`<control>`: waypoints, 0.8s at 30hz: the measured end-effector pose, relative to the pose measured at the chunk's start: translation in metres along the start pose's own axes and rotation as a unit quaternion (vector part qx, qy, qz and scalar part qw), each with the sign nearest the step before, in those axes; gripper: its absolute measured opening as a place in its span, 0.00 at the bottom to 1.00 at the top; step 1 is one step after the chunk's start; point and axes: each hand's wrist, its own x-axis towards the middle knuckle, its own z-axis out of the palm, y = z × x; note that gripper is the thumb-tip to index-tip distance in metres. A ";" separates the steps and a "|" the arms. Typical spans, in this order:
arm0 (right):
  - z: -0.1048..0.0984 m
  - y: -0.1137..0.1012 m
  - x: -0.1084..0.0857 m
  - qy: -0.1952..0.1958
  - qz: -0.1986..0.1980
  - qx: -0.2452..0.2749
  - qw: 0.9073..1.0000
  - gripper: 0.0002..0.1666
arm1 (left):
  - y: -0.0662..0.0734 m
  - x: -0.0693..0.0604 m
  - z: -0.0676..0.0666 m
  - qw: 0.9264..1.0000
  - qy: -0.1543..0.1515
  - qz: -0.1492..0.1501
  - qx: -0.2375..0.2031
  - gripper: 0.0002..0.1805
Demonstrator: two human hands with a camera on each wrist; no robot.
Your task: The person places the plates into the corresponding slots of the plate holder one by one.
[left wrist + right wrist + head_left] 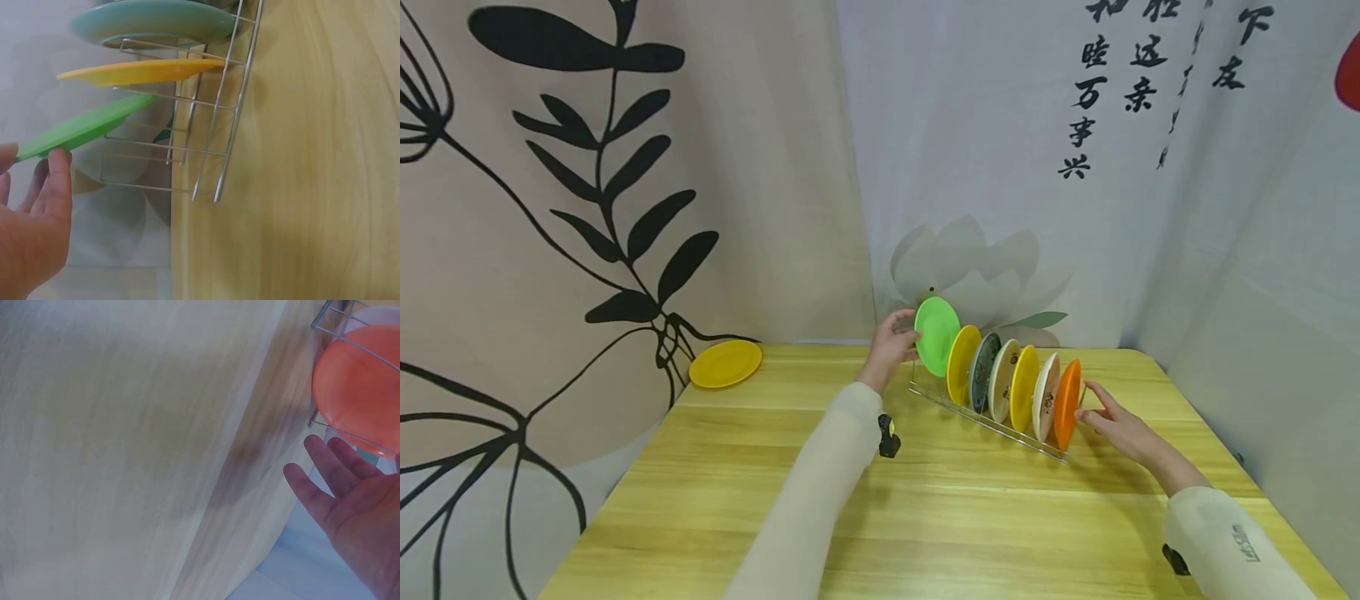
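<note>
A wire dish rack (pixel 988 423) holds several plates standing on edge in a slanting row. My left hand (pixel 891 346) pinches the rim of a green plate (pixel 937 336) at the rack's far left end. In the left wrist view that green plate (pixel 87 128) leans over the end slots, beside a yellow plate (pixel 137 72). My right hand (pixel 1120 429) is at the other end, by the orange plate (pixel 1067 406). The right wrist view shows the right hand's fingers (pixel 334 469) extended beside the rack wire and orange plate (pixel 362 387); its thumb is mostly out of frame.
Between the end plates stand a yellow plate (pixel 962 365), a grey-blue plate (pixel 984 372), a patterned cream plate (pixel 1003 381), another yellow plate (pixel 1024 388) and a white plate (pixel 1046 397). A yellow plate (pixel 726 363) lies at the wooden table's (pixel 700 500) far left corner, near the curtain (pixel 775 167).
</note>
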 end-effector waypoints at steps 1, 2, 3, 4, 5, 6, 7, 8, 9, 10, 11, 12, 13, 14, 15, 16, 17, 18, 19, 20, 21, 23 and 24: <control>0.000 0.000 0.000 -0.001 0.000 -0.001 1.000 0.48 | -0.001 0.000 0.001 1.000 0.000 0.000 0.003 0.27; 0.000 0.000 0.000 -0.001 0.001 0.000 1.000 0.48 | -0.003 -0.001 0.002 1.000 0.001 0.001 0.007 0.27; 0.000 0.000 0.000 -0.002 0.001 0.000 1.000 0.48 | -0.004 -0.001 0.002 1.000 0.003 0.001 0.011 0.26; -0.001 0.000 -0.001 -0.003 0.001 0.001 1.000 0.48 | -0.006 -0.001 0.003 1.000 0.005 0.000 0.012 0.26; 0.000 0.000 -0.001 -0.003 0.000 0.002 1.000 0.48 | -0.008 -0.001 0.004 1.000 0.008 0.000 0.016 0.26; 0.000 0.000 -0.001 -0.003 0.000 0.002 1.000 0.48 | -0.009 -0.001 0.005 1.000 0.010 -0.002 0.017 0.25; 0.000 0.000 -0.001 -0.003 -0.002 0.001 1.000 0.48 | -0.010 -0.002 0.006 1.000 0.012 -0.004 0.014 0.25; -0.001 0.000 0.000 -0.002 -0.003 0.001 1.000 0.48 | -0.011 -0.002 0.007 1.000 0.012 -0.005 0.009 0.25; -0.001 0.001 0.000 -0.001 -0.004 0.000 1.000 0.48 | -0.011 -0.002 0.008 1.000 0.013 -0.007 0.003 0.25; -0.001 0.001 0.000 0.000 -0.006 0.000 1.000 0.48 | -0.012 -0.002 0.008 1.000 0.013 -0.008 -0.003 0.25; -0.001 0.001 0.000 0.000 -0.008 -0.001 1.000 0.48 | -0.012 -0.002 0.008 1.000 0.015 -0.009 -0.006 0.25; -0.001 0.000 0.001 0.000 -0.009 -0.001 1.000 0.48 | -0.012 -0.002 0.008 1.000 0.017 -0.011 -0.009 0.25; -0.001 0.000 0.001 0.000 -0.009 -0.001 1.000 0.48 | -0.012 -0.002 0.008 1.000 0.020 -0.012 -0.012 0.26; -0.001 0.000 0.001 0.000 -0.010 -0.001 1.000 0.47 | -0.012 -0.001 0.007 1.000 0.022 -0.013 -0.012 0.26; -0.001 0.000 0.001 -0.001 -0.009 -0.001 1.000 0.47 | -0.013 -0.001 0.006 1.000 0.024 -0.014 -0.009 0.27; -0.001 0.000 0.001 -0.002 -0.008 -0.002 1.000 0.47 | -0.013 -0.001 0.005 1.000 0.026 -0.015 -0.009 0.27; 0.000 0.000 0.001 -0.002 -0.007 -0.002 1.000 0.47 | -0.013 -0.001 0.003 0.999 0.027 -0.015 -0.008 0.28; 0.000 0.000 0.001 -0.002 -0.005 -0.002 1.000 0.48 | -0.013 -0.001 0.001 0.999 0.028 -0.014 -0.008 0.28; -0.001 0.000 0.001 -0.003 -0.004 -0.002 1.000 0.48 | -0.013 -0.001 0.000 0.999 0.026 -0.013 -0.012 0.29; -0.001 -0.001 0.001 -0.003 -0.003 -0.002 1.000 0.48 | -0.013 -0.002 -0.003 0.999 0.027 -0.013 -0.014 0.29; -0.001 -0.001 0.001 -0.003 -0.003 -0.001 1.000 0.48 | -0.013 -0.002 -0.005 0.999 0.026 -0.012 -0.016 0.29; 0.000 0.000 0.001 -0.003 -0.002 0.002 1.000 0.47 | -0.012 -0.003 -0.011 0.999 0.027 -0.010 -0.017 0.29; 0.000 0.001 0.001 -0.003 -0.003 0.002 1.000 0.47 | -0.011 -0.004 -0.014 0.999 0.029 -0.009 -0.017 0.29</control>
